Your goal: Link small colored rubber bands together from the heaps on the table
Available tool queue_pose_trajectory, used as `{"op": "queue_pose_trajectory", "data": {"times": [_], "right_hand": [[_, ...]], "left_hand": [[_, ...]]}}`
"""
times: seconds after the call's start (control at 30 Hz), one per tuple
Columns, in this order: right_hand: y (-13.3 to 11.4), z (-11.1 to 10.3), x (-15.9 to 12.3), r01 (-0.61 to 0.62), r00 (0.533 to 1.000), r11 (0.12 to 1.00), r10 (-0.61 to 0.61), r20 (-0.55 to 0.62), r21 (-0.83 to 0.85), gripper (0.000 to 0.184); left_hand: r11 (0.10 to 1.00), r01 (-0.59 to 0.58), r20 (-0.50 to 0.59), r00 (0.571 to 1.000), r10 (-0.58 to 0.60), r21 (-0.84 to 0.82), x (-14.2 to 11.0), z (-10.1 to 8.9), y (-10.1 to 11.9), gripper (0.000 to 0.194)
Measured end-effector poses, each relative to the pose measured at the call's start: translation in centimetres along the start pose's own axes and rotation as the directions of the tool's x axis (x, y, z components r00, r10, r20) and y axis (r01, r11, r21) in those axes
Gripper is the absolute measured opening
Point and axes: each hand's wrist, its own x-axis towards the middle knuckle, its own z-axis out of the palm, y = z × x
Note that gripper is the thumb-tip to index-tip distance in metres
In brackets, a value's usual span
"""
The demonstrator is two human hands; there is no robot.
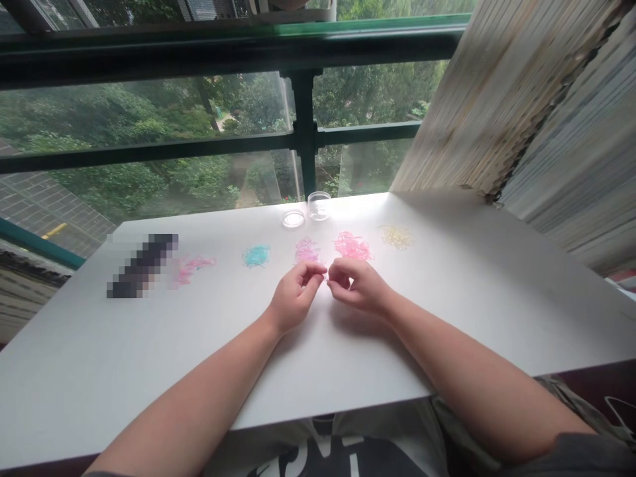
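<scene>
My left hand and my right hand meet above the middle of the white table. Thumb and forefinger are pinched on each, the fingertips almost touching. A tiny pale bit shows between the tips, too small to make out. Just beyond my left hand lies a heap of lilac-pink strands, which look like small rubber bands. Behind my right hand is a brighter pink heap of the same kind, its near edge close to the knuckles.
Leftward lie a teal heap and a mixed pink heap beside a pixelated dark patch. A pale yellow heap is at the right. A clear round container and its lid stand near the window-side edge. A curtain hangs at right.
</scene>
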Motion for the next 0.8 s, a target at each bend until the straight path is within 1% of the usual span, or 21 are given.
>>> {"op": "queue_pose_trajectory", "data": {"times": [0.07, 0.13, 0.27, 0.4, 0.57, 0.7, 0.8], "right_hand": [[0.02, -0.03, -0.03, -0.002, 1.000, 1.000, 0.002, -0.007, -0.001, 0.011], [0.01, -0.04, -0.04, -0.007, 1.000, 1.000, 0.007, -0.013, 0.003, 0.010], [-0.25, 0.03, -0.02, -0.008, 0.999, 1.000, 0.009, -0.037, 0.022, 0.010], [-0.63, 0.33, 0.01, -0.002, 0.997, 1.000, 0.004, -0.080, 0.020, 0.011], [-0.82, 0.74, 0.02, 0.002, 0.990, 1.000, -0.003, -0.139, -0.005, 0.013], [-0.77, 0.73, 0.04, -0.039, 0.989, 0.999, 0.041, -0.145, 0.015, 0.014], [-0.64, 0.61, 0.03, -0.079, 0.988, 0.996, 0.083, -0.134, 0.038, 0.014]], "left_hand": [[0.999, -0.022, 0.044, 0.999, 0.021, 0.025, -0.03, -0.03, 0.06, 0.020], [0.998, -0.040, 0.065, 0.997, 0.036, 0.050, -0.05, -0.05, 0.19, 0.020], [0.993, -0.039, 0.083, 0.996, 0.029, 0.110, -0.07, -0.05, 0.60, 0.021], [0.985, -0.015, 0.093, 0.996, -0.001, 0.172, -0.04, -0.09, 0.89, 0.016], [0.982, -0.037, 0.108, 0.994, 0.017, 0.185, -0.03, -0.07, 0.84, 0.011], [0.968, -0.093, 0.139, 0.988, 0.061, 0.234, -0.09, 0.01, 0.62, 0.011], [0.962, -0.109, 0.156, 0.985, 0.071, 0.250, -0.13, -0.05, 0.44, 0.012]]}}
